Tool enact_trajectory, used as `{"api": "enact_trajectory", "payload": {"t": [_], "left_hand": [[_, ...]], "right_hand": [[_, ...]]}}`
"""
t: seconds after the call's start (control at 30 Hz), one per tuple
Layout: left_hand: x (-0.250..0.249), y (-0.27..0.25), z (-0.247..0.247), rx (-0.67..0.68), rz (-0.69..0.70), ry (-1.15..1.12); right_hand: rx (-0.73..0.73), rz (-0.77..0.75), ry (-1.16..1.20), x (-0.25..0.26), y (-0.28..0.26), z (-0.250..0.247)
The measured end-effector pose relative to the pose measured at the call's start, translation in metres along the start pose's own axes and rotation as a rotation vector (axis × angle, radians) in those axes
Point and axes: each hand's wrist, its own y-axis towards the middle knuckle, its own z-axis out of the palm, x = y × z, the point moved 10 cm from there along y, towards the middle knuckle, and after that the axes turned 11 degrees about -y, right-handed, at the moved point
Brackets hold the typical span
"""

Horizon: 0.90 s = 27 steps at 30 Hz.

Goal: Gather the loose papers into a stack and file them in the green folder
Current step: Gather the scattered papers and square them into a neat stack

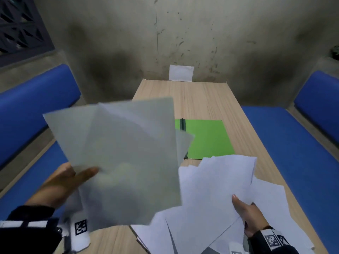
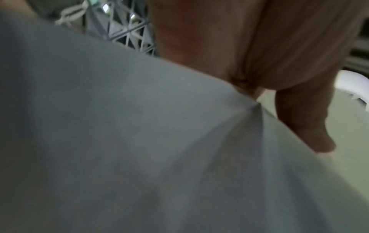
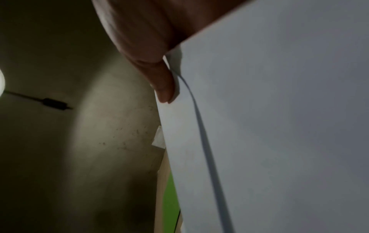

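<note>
The left hand (image 1: 62,182) holds a fanned bunch of papers (image 1: 119,154) up off the desk (image 1: 201,96), its grip pinching them near their lower left corner with the thumb laid across the front sheet; the fingers behind are hidden. In the left wrist view the thumb (image 2: 303,119) presses down on the grey sheet (image 2: 139,141), which fills most of that picture. The lifted sheets are skewed against each other, corners sticking out at different angles, and they cover the left part of the green folder (image 1: 207,138). The folder lies closed and flat on the desk, its dark spine strip toward the left, just beyond the pile of loose papers (image 1: 220,189) spread on the near right of the desk. The right hand (image 1: 247,215) holds the top sheets of that pile by their near edge, thumb on top, grip pinching; the right wrist view shows the thumb (image 3: 163,82) against the paper edge (image 3: 259,126). A small white card (image 1: 181,72) leans against the wall at the far end of the desk. Blue benches (image 1: 293,143) run along both sides
</note>
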Motion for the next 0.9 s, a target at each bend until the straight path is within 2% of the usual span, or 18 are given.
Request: {"api": "enact_trajectory", "payload": {"t": [0.07, 0.23, 0.33, 0.43, 0.57, 0.67, 0.77, 0.83, 0.9], "left_hand": [[-0.012, 0.004, 0.027, 0.059, 0.055, -0.123], [0.052, 0.013, 0.100, 0.189, -0.170, -0.296], [0.090, 0.012, 0.127, 0.179, -0.250, -0.308], [0.111, 0.012, 0.137, 0.134, -0.261, -0.335], [0.129, 0.009, 0.148, 0.145, -0.299, -0.362], [0.143, 0.012, 0.139, 0.073, -0.328, -0.309], [0.156, 0.002, 0.139, 0.117, -0.468, -0.270], [0.172, -0.009, 0.139, 0.175, -0.579, -0.231], [0.195, -0.012, 0.131, 0.160, -0.631, -0.154]], "right_hand": [[0.026, -0.028, -0.026, 0.013, -0.011, 0.017], [0.251, -0.060, -0.088, 0.038, -0.036, 0.069], [0.391, -0.100, -0.061, 0.061, -0.055, 0.093], [0.446, -0.146, -0.130, 0.070, -0.062, 0.099], [0.332, -0.151, -0.241, 0.064, -0.049, 0.084], [0.184, -0.180, -0.371, 0.062, -0.038, 0.068], [0.071, -0.109, -0.511, 0.044, -0.025, 0.052], [0.051, -0.022, -0.534, 0.025, -0.022, 0.048], [0.054, 0.022, -0.563, 0.017, -0.021, 0.055]]}}
